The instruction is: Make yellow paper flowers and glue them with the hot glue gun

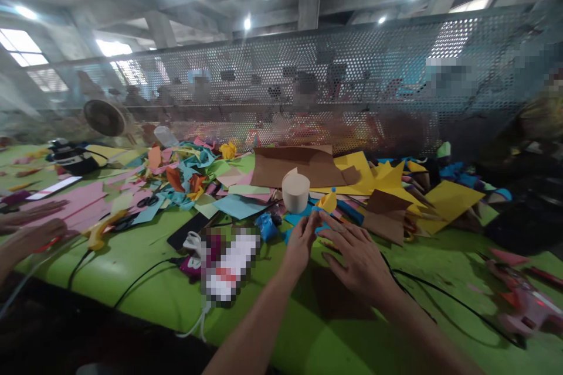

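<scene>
A small folded paper piece, yellow with blue parts (328,201), stands just beyond my fingertips, topped by a blue ball. My left hand (302,241) has its fingers pressed together at the blue lower part, seemingly pinching it; the exact grip is partly hidden. Stretched toward the same spot, my right hand (357,256) reaches the left fingertips with its index finger, its thumb well apart from the other fingers. Right behind them stands a cream paper roll (295,192). A sheet of brown paper (345,296) lies under my right hand.
A phone (233,266) and white cables lie left of my hands. Two glue guns, one yellow (103,229) and one pink (525,299), rest on the green table (145,272). Paper scraps (189,167) pile up behind, before a perforated metal screen (281,88). Another person's hands (37,231) are far left.
</scene>
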Action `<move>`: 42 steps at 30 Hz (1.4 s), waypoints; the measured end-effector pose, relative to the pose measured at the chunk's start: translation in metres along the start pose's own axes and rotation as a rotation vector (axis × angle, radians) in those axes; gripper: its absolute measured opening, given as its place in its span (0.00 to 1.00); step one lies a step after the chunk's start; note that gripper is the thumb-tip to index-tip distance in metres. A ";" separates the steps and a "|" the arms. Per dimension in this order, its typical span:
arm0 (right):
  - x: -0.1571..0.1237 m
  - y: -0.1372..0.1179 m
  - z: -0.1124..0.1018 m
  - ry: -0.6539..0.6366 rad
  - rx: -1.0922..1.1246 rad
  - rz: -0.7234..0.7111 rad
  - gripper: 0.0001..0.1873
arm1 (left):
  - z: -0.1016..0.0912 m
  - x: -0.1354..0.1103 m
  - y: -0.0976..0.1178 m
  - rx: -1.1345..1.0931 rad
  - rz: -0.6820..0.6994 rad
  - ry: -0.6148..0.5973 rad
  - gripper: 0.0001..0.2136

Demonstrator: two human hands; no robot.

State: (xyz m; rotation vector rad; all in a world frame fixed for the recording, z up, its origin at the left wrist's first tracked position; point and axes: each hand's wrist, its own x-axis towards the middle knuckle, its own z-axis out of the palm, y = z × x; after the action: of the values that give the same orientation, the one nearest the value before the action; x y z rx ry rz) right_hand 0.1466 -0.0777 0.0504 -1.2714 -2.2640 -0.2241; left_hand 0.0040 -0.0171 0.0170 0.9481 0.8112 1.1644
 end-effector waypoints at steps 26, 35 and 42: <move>0.004 0.015 0.024 0.187 0.717 0.593 0.23 | 0.005 -0.004 -0.002 -0.042 0.102 -0.123 0.20; 0.007 0.009 0.045 0.319 0.814 0.666 0.25 | 0.002 -0.005 -0.017 0.358 0.268 -0.031 0.15; 0.012 0.008 0.040 0.326 0.948 0.712 0.25 | 0.002 -0.004 -0.017 0.413 0.270 -0.085 0.16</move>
State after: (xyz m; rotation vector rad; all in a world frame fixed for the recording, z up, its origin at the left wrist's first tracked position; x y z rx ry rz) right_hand 0.1336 -0.0494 0.0219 -1.2477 -1.2233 0.7506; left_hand 0.0116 -0.0236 0.0022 1.4756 0.8917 1.1983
